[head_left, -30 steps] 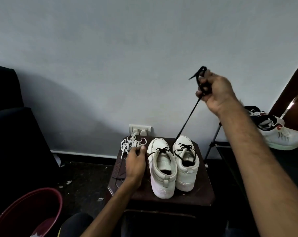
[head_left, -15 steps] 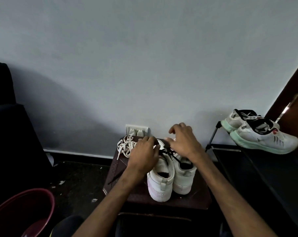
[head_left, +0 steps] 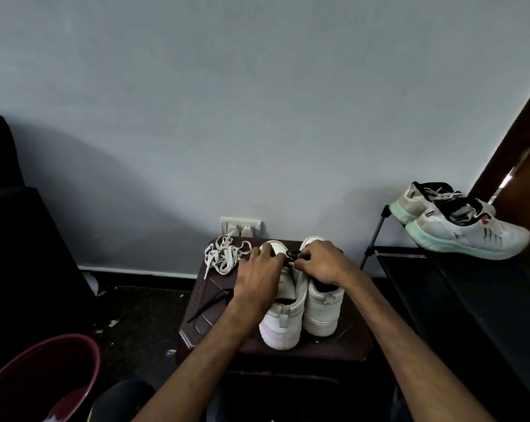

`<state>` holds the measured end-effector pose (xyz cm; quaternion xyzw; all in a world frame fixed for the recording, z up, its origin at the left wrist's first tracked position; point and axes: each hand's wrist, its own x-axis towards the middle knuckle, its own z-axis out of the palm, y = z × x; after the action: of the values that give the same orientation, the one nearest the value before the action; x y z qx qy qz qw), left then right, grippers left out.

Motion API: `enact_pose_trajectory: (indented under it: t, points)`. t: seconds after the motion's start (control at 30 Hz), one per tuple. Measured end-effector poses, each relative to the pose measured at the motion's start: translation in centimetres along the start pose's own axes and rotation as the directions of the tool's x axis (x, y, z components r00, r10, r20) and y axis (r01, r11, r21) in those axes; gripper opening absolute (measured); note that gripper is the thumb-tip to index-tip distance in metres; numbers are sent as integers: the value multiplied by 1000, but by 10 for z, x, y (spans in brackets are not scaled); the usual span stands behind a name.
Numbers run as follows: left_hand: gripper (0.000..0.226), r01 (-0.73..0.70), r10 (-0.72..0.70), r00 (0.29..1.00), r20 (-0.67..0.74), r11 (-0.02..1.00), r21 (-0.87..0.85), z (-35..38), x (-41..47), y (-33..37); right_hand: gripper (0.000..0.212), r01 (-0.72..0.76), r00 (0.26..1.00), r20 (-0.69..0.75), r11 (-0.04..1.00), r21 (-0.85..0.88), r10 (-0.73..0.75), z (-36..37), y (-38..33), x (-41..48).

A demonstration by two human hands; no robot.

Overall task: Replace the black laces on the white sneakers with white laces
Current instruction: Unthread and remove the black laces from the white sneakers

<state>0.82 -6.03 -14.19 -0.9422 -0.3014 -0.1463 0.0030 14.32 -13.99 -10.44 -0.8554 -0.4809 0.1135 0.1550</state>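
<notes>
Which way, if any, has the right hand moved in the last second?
Yes: the right hand dropped from well above the wall socket to the sneakers below it.

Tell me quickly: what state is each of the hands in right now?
Left hand: closed, fingers curled on the black lace of the white sneaker under it.
Right hand: closed, pinching the same black lace.

Single head view, looking forward and down, stool (head_left: 288, 350) close below

Both arms reach forward — left hand (head_left: 259, 277) and right hand (head_left: 321, 263) close together, fingers (head_left: 266, 250) curled.
</notes>
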Motion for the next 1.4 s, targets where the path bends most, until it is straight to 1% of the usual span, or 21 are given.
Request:
enact_pose_trajectory:
  t: [0.27,0.37,0.43,0.5,0.53,0.57,0.6,0.63,0.67,0.7,0.77,0.83,0.9,1.0,1.07,1.13,1.17,1.23,1.27,1.3,1.4]
  points:
    - [26,-85,79,994,72,992,93,6,23,16,20,82,991,-110,994,67,-74,6,4,-14]
    - [27,133,-91,984,155,948,-288,17,27,1,19,63,984,-172,991,119,-42,11,4,-14]
    - [25,382,-294,923,246,657,-650,22,24,-12,17,41,975,-224,988,146,-7,17,2,-13]
    - [36,450,-468,820,329,173,-876,36,21,-22,16,23,961,-275,990,142,17,24,1,-9]
    - [42,439,-529,766,364,18,-898,34,17,-19,17,22,956,-293,991,134,18,27,0,-9]
    - [44,440,-591,726,353,4,-898,26,11,-13,19,22,951,-308,992,123,17,29,-1,-9]
    - [47,447,-629,729,270,137,-884,17,8,-6,21,23,946,-324,994,107,13,29,-1,-9]
    - [50,446,-611,781,127,404,-799,13,6,-2,23,19,942,-336,996,84,10,30,-1,-10]
    - [52,426,-537,844,-8,678,-599,13,6,-1,25,16,937,-348,998,61,6,30,-1,-10]
    - [51,375,-433,897,-92,853,-364,9,7,0,27,9,934,-356,999,41,6,30,-2,-11]
    - [43,252,-259,961,-97,965,-77,2,16,-1,28,1,928,-374,1000,8,2,31,-2,-11]
    - [33,97,-93,995,-32,986,138,-1,22,3,29,-7,922,-387,1000,3,8,33,-1,-10]
    - [27,3,-5,1000,6,972,235,-2,24,10,28,-12,917,-399,1000,20,19,35,1,-10]
    - [24,-52,54,998,-27,996,69,3,30,7,27,-18,908,-416,999,46,36,35,2,-10]
    - [15,-69,42,982,-187,988,-142,5,29,-5,26,-14,911,-410,998,61,38,33,1,-10]
    - [6,11,-182,893,-412,923,-384,10,23,-18,25,-27,916,-398,997,66,51,34,0,-10]
    - [6,81,-386,811,-441,819,-568,10,19,-24,25,-35,914,-401,997,64,58,34,0,-9]
    - [18,193,-704,663,-254,488,-851,9,16,-34,25,-48,904,-422,996,71,74,36,1,-8]
    - [23,243,-736,659,-157,406,-881,8,15,-38,25,-52,899,-430,995,80,82,38,1,-7]
    - [27,299,-710,695,-114,430,-852,7,14,-40,25,-51,898,-433,995,88,84,38,1,-7]
    - [34,330,-490,853,-180,774,-541,3,10,-38,23,-36,896,-438,994,102,77,39,2,-8]
